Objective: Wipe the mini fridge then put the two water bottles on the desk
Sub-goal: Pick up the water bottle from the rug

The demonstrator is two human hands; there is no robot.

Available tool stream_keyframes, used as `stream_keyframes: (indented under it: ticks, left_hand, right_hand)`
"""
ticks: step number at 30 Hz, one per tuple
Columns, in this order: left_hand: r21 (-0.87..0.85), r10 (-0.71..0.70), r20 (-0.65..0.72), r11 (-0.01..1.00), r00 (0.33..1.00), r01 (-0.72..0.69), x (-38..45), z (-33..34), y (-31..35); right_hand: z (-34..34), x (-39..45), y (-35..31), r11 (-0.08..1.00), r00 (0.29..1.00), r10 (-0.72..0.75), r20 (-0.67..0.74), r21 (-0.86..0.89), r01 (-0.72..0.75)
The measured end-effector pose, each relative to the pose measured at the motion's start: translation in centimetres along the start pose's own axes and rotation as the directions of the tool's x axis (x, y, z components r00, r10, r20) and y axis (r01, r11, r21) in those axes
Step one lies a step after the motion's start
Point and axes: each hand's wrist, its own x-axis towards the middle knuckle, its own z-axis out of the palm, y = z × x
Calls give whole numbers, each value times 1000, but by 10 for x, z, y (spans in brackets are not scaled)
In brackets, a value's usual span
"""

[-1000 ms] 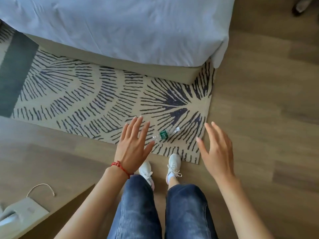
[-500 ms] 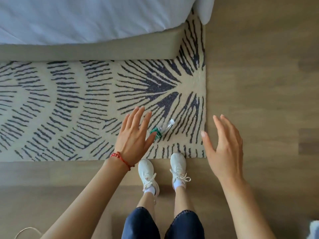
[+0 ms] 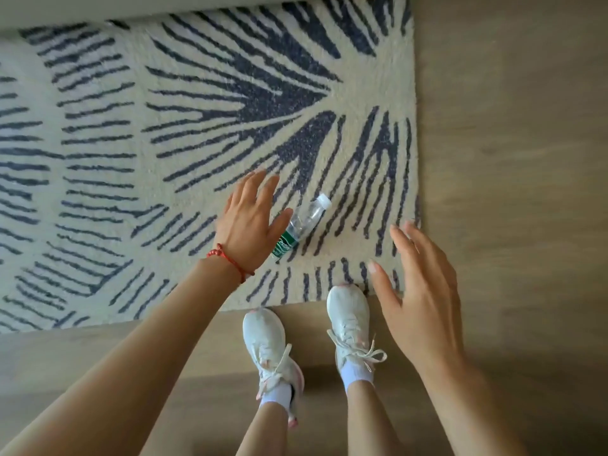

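Head camera looks straight down, and the water bottle [image 3: 301,225] is lying on its side on the patterned rug [image 3: 164,126], white cap pointing up and to the right, green label at the lower end. Left hand [image 3: 251,222] hovers right over that label end, fingers spread, grip open and empty; whether it touches the bottle I cannot tell. Right hand [image 3: 424,297] is out beside the rug's corner, above the wooden floor [image 3: 510,159], also spread wide and holding nothing. White sneakers [image 3: 273,353] stand at the rug's near edge. Only one bottle shows here; the second, the mini fridge and the worktop are out of view. By my reading this is the bottle-fetching step. Next move calls for the left hand to drop lower and wrap around the body near the label. It's round, so a nudge could roll it away.
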Motion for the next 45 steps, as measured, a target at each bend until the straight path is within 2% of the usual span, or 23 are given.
stream_keyframes:
  ticks: [2,5,8,12,21,23,25,29,35,38,43,45]
  left_hand:
    - [-83,-51,34,995,998,53,12,27,-12]
    - [-224,-206,144,946,968,235,27,69,-28]
    - [-227,-304,222,908,926,352,37,103,-43]
    - [-244,-325,206,896,923,370,48,133,-58]
    - [-229,-206,216,940,954,255,48,171,-65]
    - [-273,-274,236,902,932,334,46,172,-63]
    - [-357,-366,268,822,891,444,45,171,-64]
    - [-535,-422,351,643,836,549,36,154,-63]
    - [-760,-398,423,335,814,558,0,90,-34]
    - [-808,-404,397,272,824,522,-24,45,-15]
    - [-856,-426,304,271,852,440,-64,-44,15]
    - [-885,-438,266,242,859,397,-80,-86,31]
  right_hand:
    - [21,4,10,1000,1000,7,16,-2,-7]
    - [50,10,25,1000,998,25,56,1,-25]
    - [73,14,34,1000,997,25,71,8,-26]
    - [95,17,43,999,997,13,77,36,-16]
    - [110,22,64,1000,997,23,80,6,-24]
    - [107,23,66,1000,996,22,85,0,-22]
    - [103,24,66,1000,996,20,83,2,-20]
    - [91,27,61,1000,996,-6,85,-18,7]
    - [50,26,33,999,995,-46,94,-20,48]
    - [21,25,10,995,991,-93,101,-26,96]
    - [-39,25,-38,982,978,-185,99,-19,188]
    - [-67,26,-60,972,968,-234,95,-13,236]
